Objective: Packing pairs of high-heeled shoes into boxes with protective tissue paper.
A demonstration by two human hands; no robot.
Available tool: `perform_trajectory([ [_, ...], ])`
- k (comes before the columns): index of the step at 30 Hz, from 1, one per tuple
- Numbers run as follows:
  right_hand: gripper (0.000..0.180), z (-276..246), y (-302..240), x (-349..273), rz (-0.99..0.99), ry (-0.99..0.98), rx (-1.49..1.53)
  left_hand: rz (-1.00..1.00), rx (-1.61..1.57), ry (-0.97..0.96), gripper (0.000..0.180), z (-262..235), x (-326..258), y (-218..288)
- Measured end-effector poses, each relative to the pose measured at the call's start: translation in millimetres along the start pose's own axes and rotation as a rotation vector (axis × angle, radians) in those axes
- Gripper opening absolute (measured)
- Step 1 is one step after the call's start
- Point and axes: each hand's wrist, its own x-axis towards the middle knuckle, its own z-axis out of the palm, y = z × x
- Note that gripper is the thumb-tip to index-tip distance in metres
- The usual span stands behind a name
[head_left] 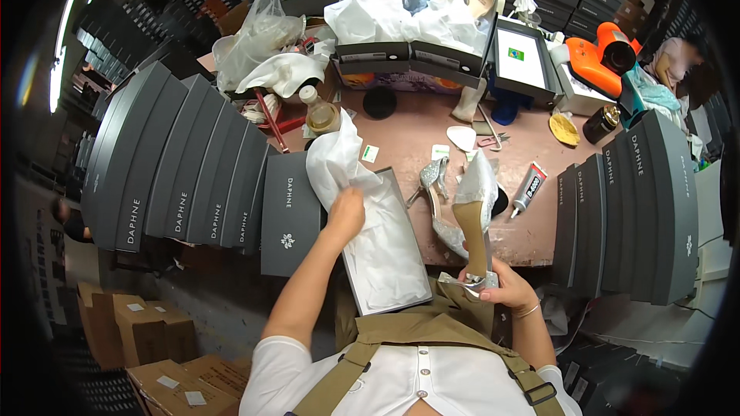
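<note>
My left hand (347,214) is closed on the white tissue paper (336,156), whose upper end stands up from an open grey shoebox (393,179). More tissue lines the box, which lies slanted at the table's front edge. My right hand (509,288) grips a silver glittery high-heeled shoe (475,223) near its heel end, its tan sole showing and its toe pointing away from me. White wrapping covers the toe part. Beside it, partly hidden, another silver heeled shoe (434,179) rests on the table. A dark grey box lid (287,177) lies left of the open box.
Stacks of grey shoeboxes flank me at left (154,177) and right (655,208). On the pink table (524,154) are a glue tube (529,188), a yellow sponge (563,130), a dark jar (601,123) and a bottle (317,111). Behind stand boxes with shoes (412,52) and an orange tool (601,62).
</note>
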Motion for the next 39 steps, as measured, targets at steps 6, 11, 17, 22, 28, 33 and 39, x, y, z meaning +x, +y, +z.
perform_trajectory([
  [6,0.074,16,-3,-3,-0.011,-0.013,-0.020,-0.121,0.007,0.030,0.025,44,27,7],
  [11,0.067,18,-5,-6,-0.032,-0.084,-0.164,-0.093,-0.272,0.267,0.019,4,19,9],
  [17,0.077,49,-42,19,0.006,-0.538,-0.048,-0.176,-0.627,0.433,0.017,-102,-11,58],
  [22,0.076,74,-42,65,-0.008,-0.318,-0.065,0.054,-0.626,0.646,0.027,-117,-46,85],
  [28,0.094,52,-25,18,0.013,-0.238,-0.037,0.037,-0.592,0.744,0.022,-116,-29,44],
  [33,0.092,52,-35,21,0.043,-0.480,0.106,-0.059,-0.803,0.611,0.017,-117,-43,84],
  [39,0.078,50,7,66,0.018,-0.041,0.246,0.004,-0.612,0.673,0.012,-130,-50,95],
])
